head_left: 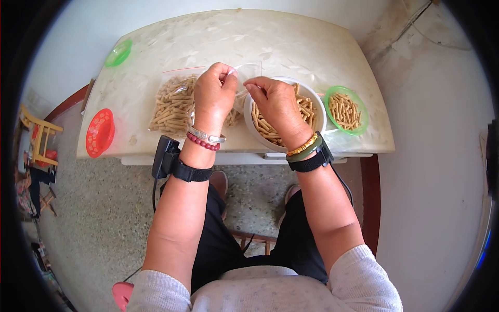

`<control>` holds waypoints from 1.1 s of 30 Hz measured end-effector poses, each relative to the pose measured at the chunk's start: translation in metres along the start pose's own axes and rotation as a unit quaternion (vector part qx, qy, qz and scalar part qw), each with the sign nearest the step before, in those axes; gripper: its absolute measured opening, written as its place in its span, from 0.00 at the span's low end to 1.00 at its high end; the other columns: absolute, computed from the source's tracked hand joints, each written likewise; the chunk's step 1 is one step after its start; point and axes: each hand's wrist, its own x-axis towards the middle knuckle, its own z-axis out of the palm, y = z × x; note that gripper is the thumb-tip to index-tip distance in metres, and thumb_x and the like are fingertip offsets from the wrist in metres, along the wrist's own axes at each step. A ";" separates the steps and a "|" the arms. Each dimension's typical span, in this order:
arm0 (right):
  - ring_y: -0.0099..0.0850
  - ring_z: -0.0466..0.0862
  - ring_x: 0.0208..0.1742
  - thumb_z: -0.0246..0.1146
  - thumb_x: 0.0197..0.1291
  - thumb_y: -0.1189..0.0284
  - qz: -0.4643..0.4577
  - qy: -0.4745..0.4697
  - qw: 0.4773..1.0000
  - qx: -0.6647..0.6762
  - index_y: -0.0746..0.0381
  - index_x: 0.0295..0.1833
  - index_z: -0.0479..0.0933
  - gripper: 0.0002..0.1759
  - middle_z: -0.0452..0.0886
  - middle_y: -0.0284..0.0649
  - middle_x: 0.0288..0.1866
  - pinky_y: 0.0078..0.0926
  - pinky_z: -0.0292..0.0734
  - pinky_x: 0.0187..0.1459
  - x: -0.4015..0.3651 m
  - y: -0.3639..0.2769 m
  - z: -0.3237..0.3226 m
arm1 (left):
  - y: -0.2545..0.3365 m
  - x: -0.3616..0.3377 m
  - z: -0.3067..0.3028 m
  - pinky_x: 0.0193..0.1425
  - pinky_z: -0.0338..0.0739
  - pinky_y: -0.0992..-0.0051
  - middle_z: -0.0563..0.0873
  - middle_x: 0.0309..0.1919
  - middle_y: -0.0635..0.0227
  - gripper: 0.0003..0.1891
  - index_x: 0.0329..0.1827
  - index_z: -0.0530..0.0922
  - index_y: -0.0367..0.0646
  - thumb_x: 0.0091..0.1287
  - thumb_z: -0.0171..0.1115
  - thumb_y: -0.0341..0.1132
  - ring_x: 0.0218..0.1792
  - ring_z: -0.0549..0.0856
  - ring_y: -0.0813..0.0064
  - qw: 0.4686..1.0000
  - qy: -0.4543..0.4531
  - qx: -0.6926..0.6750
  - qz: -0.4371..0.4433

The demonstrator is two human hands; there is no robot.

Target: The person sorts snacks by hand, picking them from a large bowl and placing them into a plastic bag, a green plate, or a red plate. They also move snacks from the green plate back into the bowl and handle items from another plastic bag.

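Observation:
My left hand is closed in a pinch on the edge of a clear plastic bag. Opposite it, my right hand also pinches, its fingertips at the same bag's edge. Short tan sticks show low in this bag, partly hidden by my hands. A filled zip bag of similar sticks lies beside my left hand. Under my right hand stands a white bowl holding many of these sticks.
A green bowl with more sticks stands at the table's right. On the left are a red basket and a small green dish. The table meets walls behind and right. A wooden chair is far left.

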 end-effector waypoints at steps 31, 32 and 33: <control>0.32 0.78 0.23 0.62 0.57 0.74 0.049 -0.078 0.995 0.025 0.63 0.38 0.79 0.05 0.80 0.40 0.23 0.28 0.74 0.28 -0.017 0.014 -0.025 | 0.013 -0.004 -0.005 0.30 0.74 0.66 0.81 0.20 0.63 0.08 0.40 0.78 0.42 0.58 0.63 0.31 0.23 0.81 0.64 0.993 -0.022 0.114 0.027; 0.27 0.76 0.22 0.61 0.60 0.73 0.097 -0.058 0.984 0.140 0.63 0.40 0.79 0.06 0.79 0.36 0.25 0.25 0.72 0.26 -0.018 0.018 -0.022 | 0.014 -0.004 -0.004 0.30 0.74 0.66 0.81 0.20 0.63 0.08 0.40 0.78 0.42 0.58 0.63 0.31 0.23 0.81 0.64 0.993 -0.021 0.113 0.028; 0.27 0.76 0.22 0.61 0.60 0.73 0.097 -0.058 0.984 0.139 0.63 0.40 0.79 0.06 0.79 0.36 0.25 0.25 0.72 0.26 -0.019 0.023 -0.025 | 0.015 -0.006 -0.003 0.30 0.75 0.67 0.81 0.22 0.63 0.09 0.41 0.78 0.42 0.59 0.64 0.33 0.23 0.81 0.64 0.993 -0.019 0.114 0.038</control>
